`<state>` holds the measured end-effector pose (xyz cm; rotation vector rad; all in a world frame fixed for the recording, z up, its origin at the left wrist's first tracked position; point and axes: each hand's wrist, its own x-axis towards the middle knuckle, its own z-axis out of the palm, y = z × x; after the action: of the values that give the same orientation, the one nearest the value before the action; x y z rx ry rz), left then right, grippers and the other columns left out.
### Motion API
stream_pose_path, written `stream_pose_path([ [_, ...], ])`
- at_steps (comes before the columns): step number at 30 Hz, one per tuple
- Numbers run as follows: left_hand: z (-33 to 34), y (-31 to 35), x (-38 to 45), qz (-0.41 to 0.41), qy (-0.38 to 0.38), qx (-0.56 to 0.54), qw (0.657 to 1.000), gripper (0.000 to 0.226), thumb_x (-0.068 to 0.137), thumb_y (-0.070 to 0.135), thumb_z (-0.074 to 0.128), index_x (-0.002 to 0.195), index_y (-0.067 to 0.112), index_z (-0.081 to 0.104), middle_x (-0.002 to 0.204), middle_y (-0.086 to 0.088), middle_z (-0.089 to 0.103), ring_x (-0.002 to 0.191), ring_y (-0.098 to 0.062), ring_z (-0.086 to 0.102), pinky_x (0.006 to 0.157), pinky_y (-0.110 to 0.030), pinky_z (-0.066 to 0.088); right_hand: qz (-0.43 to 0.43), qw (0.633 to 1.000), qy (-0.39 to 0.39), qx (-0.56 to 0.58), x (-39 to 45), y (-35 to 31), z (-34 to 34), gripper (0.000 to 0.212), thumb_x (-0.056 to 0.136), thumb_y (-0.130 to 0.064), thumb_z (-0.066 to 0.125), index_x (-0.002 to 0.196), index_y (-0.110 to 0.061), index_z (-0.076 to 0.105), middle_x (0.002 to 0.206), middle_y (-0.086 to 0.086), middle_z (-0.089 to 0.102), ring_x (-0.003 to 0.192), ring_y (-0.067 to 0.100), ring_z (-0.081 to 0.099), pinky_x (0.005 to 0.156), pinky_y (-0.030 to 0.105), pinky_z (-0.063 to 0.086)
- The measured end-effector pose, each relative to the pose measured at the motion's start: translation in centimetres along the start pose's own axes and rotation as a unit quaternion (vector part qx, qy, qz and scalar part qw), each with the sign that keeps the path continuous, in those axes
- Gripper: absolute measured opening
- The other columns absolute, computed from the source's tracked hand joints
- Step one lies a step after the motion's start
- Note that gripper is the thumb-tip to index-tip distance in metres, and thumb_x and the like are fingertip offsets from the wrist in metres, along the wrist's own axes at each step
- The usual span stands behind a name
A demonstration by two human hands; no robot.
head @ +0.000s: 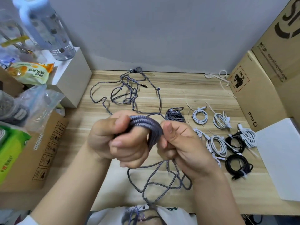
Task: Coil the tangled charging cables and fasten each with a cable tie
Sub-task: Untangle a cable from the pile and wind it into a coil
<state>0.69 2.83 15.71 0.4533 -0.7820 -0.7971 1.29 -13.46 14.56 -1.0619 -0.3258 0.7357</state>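
A grey braided cable coil (pixel 146 125) is wound around the fingers of my left hand (pixel 116 140), which grips it above the wooden table (pixel 178 88). My right hand (pixel 181 143) pinches the coil's right side, thumb up. Loose grey cable (pixel 162 177) hangs below both hands toward my lap. More tangled grey cable (pixel 125 91) lies at the back of the table. A finished grey coil (pixel 175 115) sits right of my hands. Several tied white coils (pixel 217 143) and two black coils (pixel 238 164) lie at the right. Loose white cable ties (pixel 219 77) lie at the back right.
Cardboard boxes (pixel 259 88) stand along the right edge, with a white sheet (pixel 282 156) in front. On the left are a white box (pixel 73 75), a clear bottle (pixel 48 30), snack bags, a plastic bag and a brown carton (pixel 40 151).
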Motion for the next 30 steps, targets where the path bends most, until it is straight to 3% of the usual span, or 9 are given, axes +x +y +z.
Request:
stream_pose_path([
  [4, 1.2, 1.4, 1.2, 0.210, 0.083, -0.176, 0.958, 0.024, 0.095, 0.023, 0.047, 0.081, 0.007, 0.057, 0.043, 0.007, 0.026, 0.035, -0.010, 0.020, 0.043, -0.025, 0.029, 0.082, 0.996, -0.011, 0.023, 0.2, 0.9, 1.0, 0.035, 0.074, -0.052, 0.055, 0.055, -0.023, 0.052, 0.048, -0.010, 0.028, 0.036, -0.002, 0.019, 0.040, 0.012, 0.012],
  [7, -0.1, 2.0, 1.8, 0.300, 0.335, -0.040, 0.892, 0.038, 0.100, 0.036, 0.037, 0.092, 0.003, 0.055, 0.046, 0.002, 0.038, 0.038, -0.012, 0.034, 0.055, -0.023, 0.039, 0.124, 0.989, -0.010, -0.075, 0.0, 1.5, 1.5, 0.037, 0.086, -0.048, 0.045, 0.062, -0.020, 0.046, 0.044, -0.013, 0.029, 0.035, -0.001, 0.018, 0.038, 0.014, 0.012],
  [9, -1.6, 1.4, 1.5, 0.261, 0.513, 0.202, 0.793, 0.040, 0.101, 0.038, 0.026, 0.095, 0.010, 0.054, 0.044, 0.007, 0.043, 0.037, -0.007, 0.039, 0.054, -0.020, 0.043, 0.115, 0.980, 0.006, -0.160, -0.2, 1.4, 1.8, 0.037, 0.093, -0.038, 0.041, 0.063, -0.017, 0.044, 0.041, -0.013, 0.031, 0.034, 0.000, 0.022, 0.037, 0.014, 0.015],
  [11, -2.7, 0.4, 0.8, 0.171, 0.561, 0.408, 0.700, 0.031, 0.096, 0.036, 0.033, 0.096, 0.013, 0.054, 0.045, 0.006, 0.049, 0.040, -0.009, 0.044, 0.053, -0.021, 0.043, 0.084, 0.975, 0.036, -0.201, -0.3, 0.9, 1.7, 0.038, 0.094, -0.035, 0.045, 0.058, -0.020, 0.046, 0.043, -0.013, 0.032, 0.037, 0.001, 0.025, 0.037, 0.011, 0.021],
  [15, -2.9, -1.4, -1.2, -0.051, 0.507, 0.560, 0.653, 0.042, 0.082, 0.055, 0.048, 0.081, 0.014, 0.060, 0.047, 0.002, 0.051, 0.041, -0.010, 0.046, 0.045, -0.017, 0.037, 0.033, 0.968, 0.072, -0.237, -0.4, 0.3, 1.0, 0.039, 0.085, -0.042, 0.054, 0.054, -0.020, 0.052, 0.043, -0.012, 0.032, 0.039, 0.001, 0.025, 0.040, 0.010, 0.020],
  [20, -1.9, -1.3, -1.4, -0.180, 0.426, 0.477, 0.748, 0.060, 0.076, 0.068, 0.037, 0.054, 0.016, 0.058, 0.039, 0.002, 0.038, 0.035, -0.009, 0.031, 0.038, -0.013, 0.025, -0.027, 0.969, 0.098, -0.224, -0.1, 0.2, 0.1, 0.029, 0.079, -0.031, 0.061, 0.056, -0.013, 0.064, 0.050, 0.003, 0.052, 0.049, 0.003, 0.040, 0.051, 0.010, 0.031],
  [24, -1.5, -0.5, -2.0, -0.258, 0.273, 0.307, 0.874, 0.064, 0.077, 0.076, 0.044, 0.059, 0.017, 0.061, 0.034, 0.006, 0.031, 0.032, -0.007, 0.026, 0.041, -0.014, 0.031, -0.042, 0.965, 0.101, -0.239, 0.0, 0.1, -0.5, 0.035, 0.069, -0.041, 0.073, 0.052, -0.013, 0.061, 0.050, 0.013, 0.049, 0.054, 0.018, 0.034, 0.052, 0.030, 0.028],
  [26, -1.4, -0.2, -2.6, -0.230, 0.186, 0.188, 0.937, 0.045, 0.086, 0.057, 0.053, 0.068, 0.017, 0.064, 0.036, 0.007, 0.028, 0.033, -0.005, 0.025, 0.043, -0.013, 0.032, -0.047, 0.964, 0.120, -0.235, 0.0, -0.1, -0.7, 0.040, 0.064, -0.039, 0.076, 0.048, -0.009, 0.056, 0.046, 0.004, 0.039, 0.048, 0.012, 0.031, 0.048, 0.024, 0.024],
  [30, -1.6, -0.2, -2.5, -0.150, 0.094, 0.082, 0.981, 0.028, 0.093, 0.033, 0.054, 0.068, 0.021, 0.053, 0.037, 0.006, 0.021, 0.035, -0.007, 0.017, 0.042, -0.018, 0.028, -0.052, 0.973, 0.094, -0.204, 0.1, -0.3, -0.6, 0.043, 0.073, -0.048, 0.071, 0.047, -0.022, 0.049, 0.044, -0.013, 0.034, 0.041, 0.001, 0.027, 0.041, 0.012, 0.022],
])
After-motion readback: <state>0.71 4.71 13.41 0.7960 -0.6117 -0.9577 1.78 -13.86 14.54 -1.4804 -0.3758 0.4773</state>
